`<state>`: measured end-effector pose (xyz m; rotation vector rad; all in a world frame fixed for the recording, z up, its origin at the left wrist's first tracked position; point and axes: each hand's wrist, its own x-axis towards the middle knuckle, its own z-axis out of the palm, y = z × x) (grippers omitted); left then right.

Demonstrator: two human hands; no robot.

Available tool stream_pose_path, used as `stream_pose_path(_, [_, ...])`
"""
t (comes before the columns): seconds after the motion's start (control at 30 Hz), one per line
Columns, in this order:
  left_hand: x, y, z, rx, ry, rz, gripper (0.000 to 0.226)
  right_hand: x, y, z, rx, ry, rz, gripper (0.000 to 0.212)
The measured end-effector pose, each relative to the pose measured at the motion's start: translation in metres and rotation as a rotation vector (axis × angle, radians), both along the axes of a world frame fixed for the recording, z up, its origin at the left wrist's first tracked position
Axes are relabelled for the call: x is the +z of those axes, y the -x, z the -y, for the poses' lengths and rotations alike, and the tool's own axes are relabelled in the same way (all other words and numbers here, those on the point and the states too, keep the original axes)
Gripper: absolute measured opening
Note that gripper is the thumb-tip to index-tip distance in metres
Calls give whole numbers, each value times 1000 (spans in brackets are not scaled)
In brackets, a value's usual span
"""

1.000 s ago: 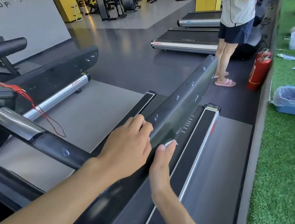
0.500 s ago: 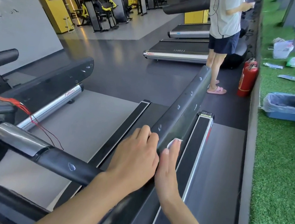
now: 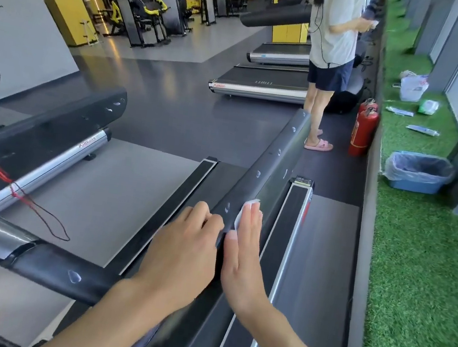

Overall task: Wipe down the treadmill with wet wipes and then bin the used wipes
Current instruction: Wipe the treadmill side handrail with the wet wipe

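Observation:
The treadmill's long dark right side rail [image 3: 270, 161] runs from the lower middle up toward the far floor. My right hand [image 3: 243, 252] lies flat against the rail's outer face with straight fingers, pressing a white wet wipe [image 3: 241, 213] that peeks out past the fingertips. My left hand [image 3: 184, 252] rests on the rail's inner side, its fingers curled over the top edge. A blue bin [image 3: 417, 173] lined with a clear bag stands on the green turf at the right.
The grey belt [image 3: 106, 200] and the left rail [image 3: 53, 119] lie to my left, with a red safety cord [image 3: 26, 201] hanging from the console. A person in pink slippers [image 3: 318, 144] stands beyond the rail near red fire extinguishers [image 3: 363, 130]. Bags and packets lie on the turf [image 3: 419, 273].
Both hands have slid farther along the side rail away from me, the right one carrying the wipe with it. The view has tilted up, showing more of the gym.

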<state>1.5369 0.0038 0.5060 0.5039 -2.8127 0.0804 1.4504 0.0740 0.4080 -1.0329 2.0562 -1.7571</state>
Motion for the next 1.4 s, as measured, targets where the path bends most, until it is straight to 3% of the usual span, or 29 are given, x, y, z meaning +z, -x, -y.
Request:
stream_pose_path(0.1, [9,19,14,17,22,-14,23,14,21,11,-37,-3,88,56])
stream_pose_path(0.27, [6,52,15,-7,-122,68,37,6,-4,-17,146,38,50,56])
stream_pose_path(0.43, [-7,54,11,5,-132,7,39,10,18,3,25,107,353,55])
stream_pose_path(0.6, [-8,53,9,-14,-121,28,46,-5,-14,-12,120,144,337,64])
stream_pose_path(0.63, [-7,53,9,-11,-114,27,45,-6,-3,-6,96,146,357,55])
stream_pose_path(0.7, [-7,53,8,0,-103,21,41,0,24,4,31,128,457,10])
stream_pose_path(0.77, [-6,53,6,-8,-91,19,39,8,33,6,5,143,539,40])
stream_pose_path(0.87, [-6,54,7,-9,-86,18,37,4,10,-12,109,124,499,54])
stream_pose_path(0.97, [-6,54,7,-4,-80,30,37,-5,15,-9,122,119,503,52])
stream_pose_path(1.1, [-4,54,5,7,-76,34,38,-10,58,11,47,79,866,65])
stream_pose_path(1.27, [-5,54,6,5,-65,29,35,-1,28,-5,93,145,689,18])
stream_pose_path(1.4, [-6,54,6,0,-62,31,34,10,68,15,-66,140,594,12])
